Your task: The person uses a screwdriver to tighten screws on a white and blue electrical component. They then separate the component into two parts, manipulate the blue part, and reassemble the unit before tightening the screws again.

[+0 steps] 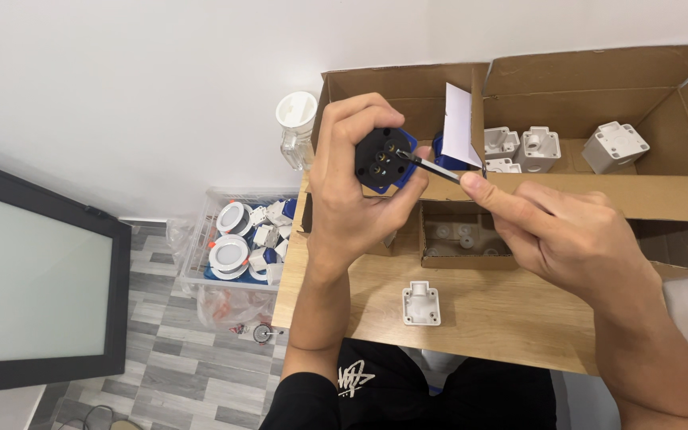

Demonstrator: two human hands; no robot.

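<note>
White walls meet in a corner behind a wooden table [487, 318], and beyond its far edge we see a large open cardboard box [662, 191] holding several white plastic housings [615, 146]. We hold up a round black socket insert [377, 157] with a blue body in our left hand [352, 199], fingers wrapped around it from the side and from behind, so that its face with brass contacts turns toward us above the table's far edge. Our right hand [575, 239] pinches a thin screwdriver [437, 167] between thumb and forefinger, and its tip meets the black face of the insert. Just behind the tool stands another blue part [443, 151] with a white paper slip [462, 123] leaning against the box flap. Below the hands sits a small open cardboard tray [463, 235] with pale fittings inside, and nearer to us a single white housing piece [422, 303] lies alone on the wood. To the left of the table, on the grey plank floor, a clear plastic bin [201, 239] holds round white fixtures and blue pieces, a clear jar with a white lid [296, 127] stands by the wall, and a dark-framed panel [33, 279] leans at the far left.
</note>
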